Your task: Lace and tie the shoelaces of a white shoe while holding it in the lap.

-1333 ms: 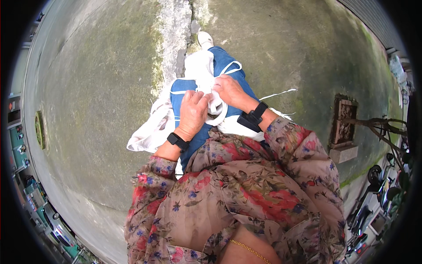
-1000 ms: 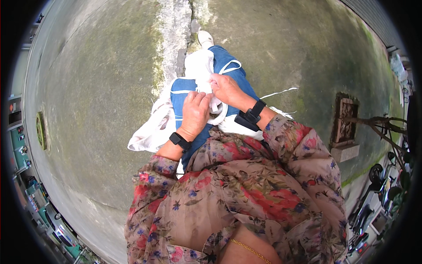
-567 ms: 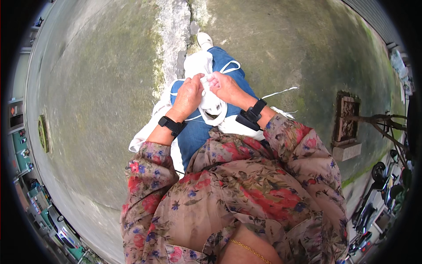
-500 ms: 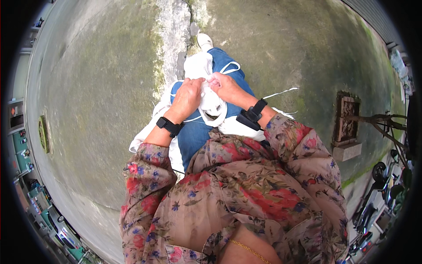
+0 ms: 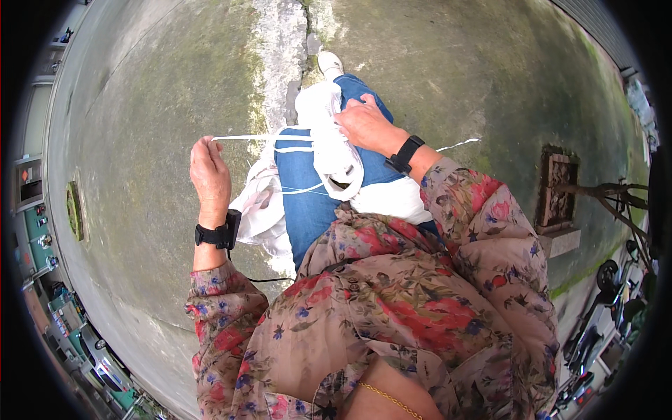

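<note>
A white lace-up shoe (image 5: 323, 115) rests on my lap, its toe pointing away and its opening facing me. Out to the left, my left hand (image 5: 210, 175) pinches the end of a white shoelace (image 5: 245, 137), which is stretched taut from the shoe. My right hand (image 5: 369, 126) is closed at the shoe's right side, thumb and fingers against it; what they pinch is partly hidden. Loose lace crosses my left thigh. White cloth (image 5: 262, 206) hangs by my left leg, and another white piece (image 5: 395, 199) lies on my right thigh.
Mossy concrete ground (image 5: 154, 126) surrounds me, with a pale cracked strip (image 5: 273, 63) ahead. A brick-edged planter (image 5: 558, 189) with a thin tree stands to the right. Motorbikes (image 5: 595, 315) are parked at the lower right. A white lace end (image 5: 458, 145) sticks out past my right wrist.
My left hand has moved from the shoe far out to the left, drawing the lace straight. My right hand has shifted slightly and stays at the shoe.
</note>
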{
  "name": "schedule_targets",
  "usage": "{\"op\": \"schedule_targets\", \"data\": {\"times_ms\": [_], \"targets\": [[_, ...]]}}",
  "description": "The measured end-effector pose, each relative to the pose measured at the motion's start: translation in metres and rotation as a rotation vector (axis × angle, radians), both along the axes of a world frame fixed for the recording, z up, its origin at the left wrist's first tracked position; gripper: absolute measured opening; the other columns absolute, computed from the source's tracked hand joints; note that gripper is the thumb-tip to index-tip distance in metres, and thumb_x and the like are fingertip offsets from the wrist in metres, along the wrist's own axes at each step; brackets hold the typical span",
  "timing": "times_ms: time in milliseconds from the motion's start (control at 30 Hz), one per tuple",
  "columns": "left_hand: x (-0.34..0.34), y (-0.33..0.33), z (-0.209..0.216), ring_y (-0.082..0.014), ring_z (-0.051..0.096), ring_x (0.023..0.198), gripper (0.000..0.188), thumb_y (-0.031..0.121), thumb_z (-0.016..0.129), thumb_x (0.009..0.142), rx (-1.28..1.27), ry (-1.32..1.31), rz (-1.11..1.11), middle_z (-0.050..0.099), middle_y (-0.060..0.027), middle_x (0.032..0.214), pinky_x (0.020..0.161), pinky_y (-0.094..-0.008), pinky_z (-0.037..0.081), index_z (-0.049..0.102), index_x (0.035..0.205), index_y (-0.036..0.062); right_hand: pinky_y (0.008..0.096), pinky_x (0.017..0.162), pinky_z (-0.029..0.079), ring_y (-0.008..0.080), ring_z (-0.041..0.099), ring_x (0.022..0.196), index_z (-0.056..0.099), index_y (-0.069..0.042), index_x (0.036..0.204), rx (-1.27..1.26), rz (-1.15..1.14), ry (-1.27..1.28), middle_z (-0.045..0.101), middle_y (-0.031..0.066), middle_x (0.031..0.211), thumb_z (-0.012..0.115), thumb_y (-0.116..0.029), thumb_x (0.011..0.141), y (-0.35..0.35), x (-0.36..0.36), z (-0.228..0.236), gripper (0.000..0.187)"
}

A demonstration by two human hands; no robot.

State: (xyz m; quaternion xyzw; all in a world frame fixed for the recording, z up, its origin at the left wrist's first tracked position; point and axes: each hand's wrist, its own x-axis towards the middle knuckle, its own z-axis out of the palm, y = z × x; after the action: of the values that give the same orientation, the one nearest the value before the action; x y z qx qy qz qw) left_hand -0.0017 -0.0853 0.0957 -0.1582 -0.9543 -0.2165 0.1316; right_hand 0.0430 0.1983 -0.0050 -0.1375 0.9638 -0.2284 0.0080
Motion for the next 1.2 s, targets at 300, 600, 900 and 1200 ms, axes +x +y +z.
{"op": "schedule_targets", "data": {"times_ms": [300, 600, 900, 1200], "targets": [[-0.029, -0.087, 0.061, -0.0229, 0.056, 0.086, 0.021, 0.007, 0.035, 0.092, 1.571, -0.329, 0.254, 0.056, -0.014, 0.093, 0.09, -0.0393, 0.045, 0.046, 0.102, -0.0076, 0.0501, 0.087, 0.03, 0.0251, 0.053, 0.083, 0.063, -0.01, 0.077, 0.199, 0.045, 0.174, 0.061, 0.0076, 0.071, 0.059, -0.012, 0.069, -0.001, -0.004, -0.001, 0.009], [-0.042, -0.082, 0.066, -0.0078, 0.039, 0.052, 0.016, 0.008, 0.049, 0.088, 1.245, -0.48, 0.219, 0.046, -0.0001, 0.063, 0.047, -0.0226, 0.036, 0.053, 0.102, 0.0024, 0.0359, 0.074, 0.044, 0.0296, 0.059, 0.086, 0.057, -0.005, 0.096, -0.562, -0.221, -0.343, 0.062, 0.0138, 0.086, 0.044, -0.017, 0.078, 0.007, -0.017, 0.003, 0.025], [-0.03, 0.008, 0.0, -0.0007, 0.033, 0.049, 0.032, 0.023, 0.062, 0.082, 0.741, -0.815, 0.18, 0.039, 0.0093, 0.063, 0.042, -0.0165, 0.031, 0.053, 0.106, 0.0038, 0.0367, 0.075, 0.041, 0.0245, 0.055, 0.083, 0.056, -0.003, 0.098, -0.261, -0.269, -0.303, 0.06, 0.0094, 0.083, 0.058, -0.019, 0.077, 0.006, 0.023, 0.015, 0.026], [-0.003, 0.069, -0.022, -0.0042, 0.039, 0.051, 0.023, 0.023, 0.055, 0.086, 0.574, -0.922, 0.048, 0.052, 0.0024, 0.067, 0.045, -0.0202, 0.032, 0.062, 0.085, 0.0009, 0.0416, 0.069, 0.042, 0.0327, 0.055, 0.078, 0.06, -0.003, 0.08, -0.357, -0.244, -0.053, 0.058, 0.015, 0.079, 0.055, -0.015, 0.079, -0.008, 0.013, 0.009, 0.013]]}}
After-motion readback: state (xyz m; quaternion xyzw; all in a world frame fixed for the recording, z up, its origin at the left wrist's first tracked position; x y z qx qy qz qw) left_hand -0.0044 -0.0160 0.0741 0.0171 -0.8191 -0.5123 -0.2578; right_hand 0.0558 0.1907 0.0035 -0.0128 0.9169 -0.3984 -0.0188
